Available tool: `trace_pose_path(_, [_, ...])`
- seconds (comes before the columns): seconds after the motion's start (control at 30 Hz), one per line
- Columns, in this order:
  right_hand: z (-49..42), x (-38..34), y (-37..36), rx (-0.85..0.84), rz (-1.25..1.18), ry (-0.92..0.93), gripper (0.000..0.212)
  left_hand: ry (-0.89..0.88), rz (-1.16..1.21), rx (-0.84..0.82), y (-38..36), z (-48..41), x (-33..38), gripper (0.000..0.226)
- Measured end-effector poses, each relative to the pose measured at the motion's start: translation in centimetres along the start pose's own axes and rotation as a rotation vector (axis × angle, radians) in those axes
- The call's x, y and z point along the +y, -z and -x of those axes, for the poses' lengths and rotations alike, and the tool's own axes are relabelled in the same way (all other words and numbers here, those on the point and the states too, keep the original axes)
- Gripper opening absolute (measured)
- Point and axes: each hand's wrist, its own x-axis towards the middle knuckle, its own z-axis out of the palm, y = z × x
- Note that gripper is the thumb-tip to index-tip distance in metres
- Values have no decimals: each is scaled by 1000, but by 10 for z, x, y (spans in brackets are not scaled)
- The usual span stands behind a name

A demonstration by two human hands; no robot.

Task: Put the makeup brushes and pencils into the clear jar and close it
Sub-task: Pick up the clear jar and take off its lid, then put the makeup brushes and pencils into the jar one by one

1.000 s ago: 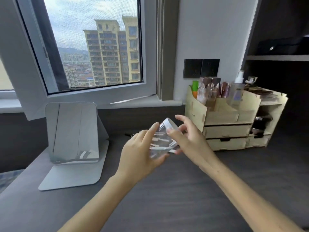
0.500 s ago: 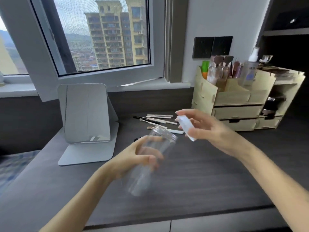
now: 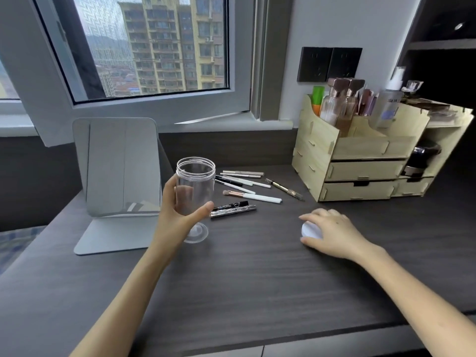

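Note:
The clear jar (image 3: 195,186) stands upright on the dark desk (image 3: 257,279), open and empty. My left hand (image 3: 177,215) is wrapped around its side. The white lid (image 3: 310,230) lies on the desk to the right, and my right hand (image 3: 332,233) rests over it with fingers curled on it. Behind the jar lie several makeup brushes and pencils (image 3: 247,181): a white-handled brush (image 3: 253,196), a black tube (image 3: 231,205) with a silver one beside it, and a dark pencil (image 3: 284,189).
A folding mirror (image 3: 121,166) stands at the left. A wooden cosmetics organiser (image 3: 360,161) with bottles and drawers fills the back right. An open window frame (image 3: 159,109) juts over the sill behind the desk.
The lid came off the jar. My left hand brought the jar down upright onto the desk; my right hand carried the lid to the right and lowered it onto the desk.

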Motion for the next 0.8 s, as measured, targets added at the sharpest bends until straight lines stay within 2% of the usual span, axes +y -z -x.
trace_pose_path(0.07, [-11,-15,1,143,-57,101,42,-30,-20,79,1,-2,-7,79])
trace_pose_path(0.17, [-35,-52,-4,334,-100,376,24,-77,-34,185,2,-5,-14,74])
trace_pose_path(0.27, [-61,-91,-17,377,-2,530,18,-119,-72,242,3,-6,-17,67])
trace_pose_path(0.53, [-99,-131,-35,426,135,471,34,-188,-107,381,8,-11,-18,64])
trace_pose_path(0.8, [-104,-123,-43,438,130,598,23,-224,-214,354,7,-11,-21,73])
